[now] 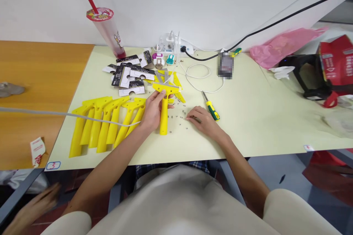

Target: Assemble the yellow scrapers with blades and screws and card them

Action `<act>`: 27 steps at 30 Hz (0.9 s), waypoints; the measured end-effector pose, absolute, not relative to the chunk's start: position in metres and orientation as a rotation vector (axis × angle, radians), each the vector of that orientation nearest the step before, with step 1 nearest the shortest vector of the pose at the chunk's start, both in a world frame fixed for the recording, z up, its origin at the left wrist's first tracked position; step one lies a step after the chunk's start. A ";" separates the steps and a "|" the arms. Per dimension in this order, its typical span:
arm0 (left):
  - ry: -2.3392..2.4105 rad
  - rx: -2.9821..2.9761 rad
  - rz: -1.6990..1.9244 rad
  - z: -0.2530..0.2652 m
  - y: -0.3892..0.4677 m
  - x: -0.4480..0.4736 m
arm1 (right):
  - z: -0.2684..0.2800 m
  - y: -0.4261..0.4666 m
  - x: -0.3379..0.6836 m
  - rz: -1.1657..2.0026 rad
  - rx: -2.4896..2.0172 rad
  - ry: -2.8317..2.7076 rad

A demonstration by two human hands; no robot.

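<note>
My left hand [152, 112] is closed around the neck of a yellow scraper [164, 117], its head pointing away from me and a metal strip along the top edge. Small screws [180, 124] lie scattered on the table to the right of it. Among them, my right hand [202, 120] rests with curled fingers, thumb and fingertips pinched low over the tabletop. Anything between those fingertips is hidden or too small to make out. A green and yellow screwdriver [211, 109] lies just beyond my right hand. Beyond the held scraper are more yellow scraper parts [178, 80].
Several yellow handles [103, 132] lie in a row at left. Behind them are black-and-white cardboard packages [132, 87] and a tall drink cup [109, 35]. A power strip [168, 46], white cable and pink bag [281, 47] line the back. Another person's hand [35, 205] shows at lower left.
</note>
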State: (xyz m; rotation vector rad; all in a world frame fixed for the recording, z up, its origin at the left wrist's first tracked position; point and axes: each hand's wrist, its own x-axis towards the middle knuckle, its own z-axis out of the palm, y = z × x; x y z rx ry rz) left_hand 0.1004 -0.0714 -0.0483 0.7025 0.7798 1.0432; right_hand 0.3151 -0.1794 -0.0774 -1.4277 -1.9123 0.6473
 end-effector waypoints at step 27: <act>0.733 0.730 1.011 -0.047 -0.074 0.101 | -0.050 -0.203 0.305 0.989 -1.678 -1.737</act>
